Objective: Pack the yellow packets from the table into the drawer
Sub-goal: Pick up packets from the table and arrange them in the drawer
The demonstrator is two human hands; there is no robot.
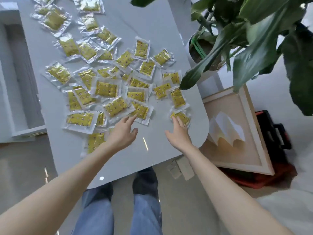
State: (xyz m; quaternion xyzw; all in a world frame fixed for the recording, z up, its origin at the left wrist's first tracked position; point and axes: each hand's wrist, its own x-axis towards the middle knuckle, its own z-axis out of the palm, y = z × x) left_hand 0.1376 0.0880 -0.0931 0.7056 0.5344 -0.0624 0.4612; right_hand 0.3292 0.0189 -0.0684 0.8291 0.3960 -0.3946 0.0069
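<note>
Your left hand (pixel 123 131) is spread open and holds nothing, its fingertips (pixel 133 118) at the near edge of one yellow packet (pixel 141 111). Your right hand (pixel 179 134), likewise open with straight fingers, touches a lone packet (pixel 184 118) near the counter (pixel 152 22) corner. Beyond both hands, the remaining packets (pixel 106 89) lie scattered and overlapping on the counter. The white drawer (pixel 20 82) stands well left of your left hand. A potted plant (pixel 254 31) and a framed picture (pixel 237 133) lie right of your right hand.
</note>
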